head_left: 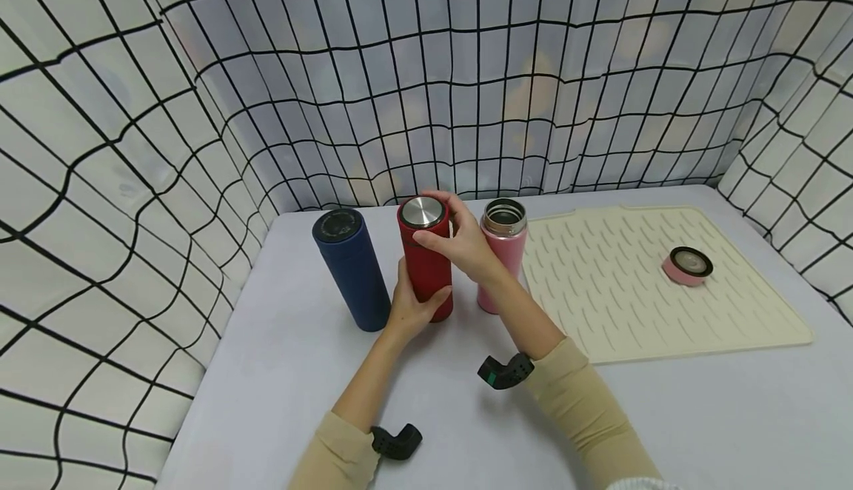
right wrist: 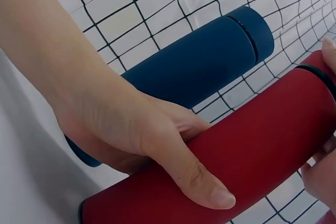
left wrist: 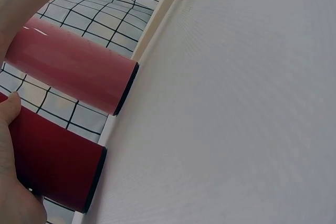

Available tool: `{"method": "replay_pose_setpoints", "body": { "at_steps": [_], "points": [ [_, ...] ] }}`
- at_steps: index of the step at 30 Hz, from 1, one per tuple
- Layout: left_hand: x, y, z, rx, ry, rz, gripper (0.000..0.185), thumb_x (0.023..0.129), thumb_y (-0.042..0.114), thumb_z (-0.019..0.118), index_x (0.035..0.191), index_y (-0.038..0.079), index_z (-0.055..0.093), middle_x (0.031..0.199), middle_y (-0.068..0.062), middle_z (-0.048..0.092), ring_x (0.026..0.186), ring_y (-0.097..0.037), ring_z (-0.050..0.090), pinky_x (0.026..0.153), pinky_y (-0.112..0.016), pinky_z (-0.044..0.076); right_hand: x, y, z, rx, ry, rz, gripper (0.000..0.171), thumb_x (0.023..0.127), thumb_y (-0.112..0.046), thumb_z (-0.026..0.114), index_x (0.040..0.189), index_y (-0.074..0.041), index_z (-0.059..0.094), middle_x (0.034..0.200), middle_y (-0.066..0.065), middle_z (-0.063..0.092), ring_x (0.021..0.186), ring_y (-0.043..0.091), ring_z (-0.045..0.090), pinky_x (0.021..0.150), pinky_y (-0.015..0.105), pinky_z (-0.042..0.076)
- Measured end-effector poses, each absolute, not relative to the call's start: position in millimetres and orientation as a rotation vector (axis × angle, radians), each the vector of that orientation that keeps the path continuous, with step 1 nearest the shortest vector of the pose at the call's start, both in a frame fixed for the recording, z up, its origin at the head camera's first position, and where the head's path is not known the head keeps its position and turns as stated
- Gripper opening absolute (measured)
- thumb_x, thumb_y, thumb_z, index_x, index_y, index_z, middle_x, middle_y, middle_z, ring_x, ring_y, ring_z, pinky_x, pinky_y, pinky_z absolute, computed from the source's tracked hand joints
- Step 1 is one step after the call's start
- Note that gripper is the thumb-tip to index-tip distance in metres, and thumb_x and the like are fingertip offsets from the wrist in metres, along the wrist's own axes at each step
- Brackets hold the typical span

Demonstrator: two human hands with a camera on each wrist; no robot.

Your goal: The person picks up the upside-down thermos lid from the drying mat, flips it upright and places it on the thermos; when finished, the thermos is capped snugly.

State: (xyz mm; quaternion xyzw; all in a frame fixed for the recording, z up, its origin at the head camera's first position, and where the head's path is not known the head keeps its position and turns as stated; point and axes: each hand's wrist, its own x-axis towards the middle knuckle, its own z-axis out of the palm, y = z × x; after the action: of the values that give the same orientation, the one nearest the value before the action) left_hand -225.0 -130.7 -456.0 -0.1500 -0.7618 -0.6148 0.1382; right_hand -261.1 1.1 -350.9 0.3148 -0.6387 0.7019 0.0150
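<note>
Steadiness matters as I grip the red bottle [head_left: 425, 272] just left of the lidless pink bottle [head_left: 514, 248], my left hand [head_left: 408, 309] curled round its lower body, where I should brace firmly, and my right hand [head_left: 463, 241] round its upper end, with even finger pressure best.

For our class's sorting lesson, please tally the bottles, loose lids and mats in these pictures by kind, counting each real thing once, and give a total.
Bottles: 3 (blue bottle, red bottle, pink bottle)
Loose lids: 1 (pink lid)
Mats: 1 (cream mat)
Total: 5
</note>
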Motion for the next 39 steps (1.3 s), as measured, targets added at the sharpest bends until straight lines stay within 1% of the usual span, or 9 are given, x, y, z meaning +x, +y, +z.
{"method": "replay_pose_setpoints", "body": {
  "at_steps": [2, 7, 12, 15, 18, 22, 28, 33, 39],
  "points": [
    [-224, -131, -454, -0.426, -2.217, -1.788, 0.073, 0.079, 0.012, 0.071, 0.134, 0.012, 0.023, 0.123, -0.011, 0.049, 0.11, -0.023, 0.049, 0.092, -0.041, 0.042, -261, 0, -350, 0.955, -1.994, 2.173, 0.067, 0.076, -0.023, 0.074, 0.131, -0.005, 0.038, 0.122, 0.012, 0.05, 0.111, 0.022, 0.046, 0.091, 0.039, 0.042],
    [-213, -128, -436, -0.431, -2.241, -1.789, 0.071, 0.081, 0.007, 0.068, 0.133, 0.005, 0.022, 0.124, -0.017, 0.047, 0.111, -0.029, 0.047, 0.093, -0.044, 0.041, -260, -1, -350, 0.959, -1.986, 2.263, 0.067, 0.081, -0.019, 0.065, 0.138, -0.008, 0.034, 0.124, 0.013, 0.049, 0.111, 0.023, 0.047, 0.092, 0.041, 0.042],
    [-205, -127, -423, -0.426, -2.251, -1.782, 0.069, 0.08, 0.003, 0.067, 0.132, 0.001, 0.021, 0.123, -0.021, 0.046, 0.111, -0.032, 0.047, 0.093, -0.044, 0.041, -260, -3, -350, 0.919, -1.968, 2.171, 0.064, 0.076, -0.016, 0.074, 0.13, -0.006, 0.041, 0.12, 0.011, 0.051, 0.11, 0.022, 0.047, 0.089, 0.039, 0.043],
    [-206, -126, -423, -0.426, -2.255, -1.764, 0.068, 0.08, 0.002, 0.066, 0.131, 0.0, 0.021, 0.122, -0.021, 0.046, 0.111, -0.032, 0.047, 0.093, -0.044, 0.041, -258, -3, -349, 0.939, -1.986, 2.189, 0.065, 0.079, -0.014, 0.069, 0.134, -0.008, 0.037, 0.123, 0.011, 0.05, 0.111, 0.022, 0.047, 0.09, 0.039, 0.044],
    [-213, -128, -435, -0.422, -2.248, -1.782, 0.071, 0.08, 0.006, 0.068, 0.133, 0.004, 0.021, 0.123, -0.018, 0.047, 0.111, -0.03, 0.047, 0.093, -0.044, 0.041, -257, -2, -349, 0.932, -1.995, 2.238, 0.063, 0.08, -0.012, 0.065, 0.136, -0.009, 0.037, 0.123, 0.012, 0.05, 0.11, 0.024, 0.048, 0.09, 0.04, 0.044],
    [-223, -130, -451, -0.417, -2.237, -1.805, 0.074, 0.08, 0.01, 0.07, 0.135, 0.008, 0.021, 0.125, -0.014, 0.047, 0.113, -0.027, 0.047, 0.093, -0.043, 0.041, -258, -3, -349, 0.884, -2.006, 2.196, 0.063, 0.077, -0.015, 0.071, 0.13, -0.008, 0.039, 0.121, 0.011, 0.05, 0.11, 0.023, 0.048, 0.088, 0.039, 0.045],
    [-224, -130, -455, -0.433, -2.215, -1.778, 0.072, 0.079, 0.015, 0.071, 0.133, 0.012, 0.023, 0.122, -0.01, 0.049, 0.11, -0.023, 0.049, 0.091, -0.042, 0.043, -258, -1, -353, 0.918, -2.009, 2.263, 0.067, 0.078, -0.013, 0.065, 0.138, -0.011, 0.035, 0.124, 0.013, 0.049, 0.111, 0.025, 0.047, 0.09, 0.042, 0.043],
    [-224, -131, -455, -0.419, -2.221, -1.781, 0.072, 0.079, 0.013, 0.071, 0.133, 0.011, 0.023, 0.123, -0.011, 0.048, 0.111, -0.024, 0.048, 0.092, -0.042, 0.042, -258, -1, -354, 0.861, -2.065, 2.189, 0.066, 0.077, -0.014, 0.07, 0.134, -0.011, 0.036, 0.125, 0.01, 0.048, 0.114, 0.022, 0.044, 0.091, 0.042, 0.042],
    [-223, -131, -451, -0.407, -2.24, -1.805, 0.075, 0.079, 0.011, 0.071, 0.135, 0.009, 0.021, 0.126, -0.014, 0.047, 0.113, -0.027, 0.047, 0.094, -0.043, 0.04, -259, 2, -353, 0.971, -1.998, 2.238, 0.064, 0.081, -0.014, 0.061, 0.139, -0.01, 0.034, 0.127, 0.014, 0.047, 0.114, 0.024, 0.045, 0.094, 0.046, 0.039]
  ]
}}
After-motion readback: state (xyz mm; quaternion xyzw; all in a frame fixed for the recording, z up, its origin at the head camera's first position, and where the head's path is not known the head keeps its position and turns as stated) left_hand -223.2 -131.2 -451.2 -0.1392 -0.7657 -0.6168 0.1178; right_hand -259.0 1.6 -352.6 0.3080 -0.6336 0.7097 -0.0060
